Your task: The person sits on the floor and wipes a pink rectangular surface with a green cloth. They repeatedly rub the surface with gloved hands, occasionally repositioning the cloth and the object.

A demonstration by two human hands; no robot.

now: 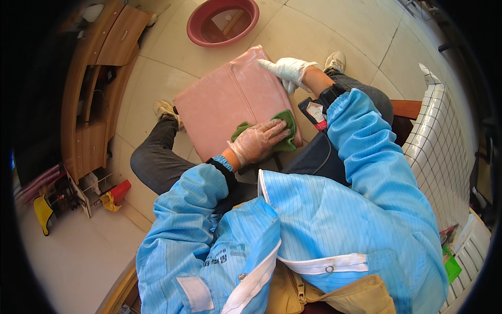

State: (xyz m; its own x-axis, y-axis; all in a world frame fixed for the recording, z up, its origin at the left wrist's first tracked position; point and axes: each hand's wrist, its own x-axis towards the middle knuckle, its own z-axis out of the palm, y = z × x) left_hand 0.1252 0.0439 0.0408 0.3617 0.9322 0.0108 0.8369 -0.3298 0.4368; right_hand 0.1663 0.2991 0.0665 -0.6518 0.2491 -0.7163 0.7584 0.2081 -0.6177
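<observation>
Bright, sharp centre (black, bent rim)

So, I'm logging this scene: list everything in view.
Pad: one, pink, centre
Cloth: one, green, pad's near edge
Basin: one, red, top
Device: one, black, right of pad
Cabinet: one, brown, left
Grid sheet: one, white, right
Unclear items: several, red and yellow, lower left
Object: one, green, lower right
Tiles: several, cream, floor
Jacket: one, blue, worn
Garment: one, tan, bottom
Shoes: two, pale, flanking pad
Legs: two, dark, flanking pad
Left hand: one, clear-gloved, on cloth
Right hand: one, white-gloved, pad's right edge
</observation>
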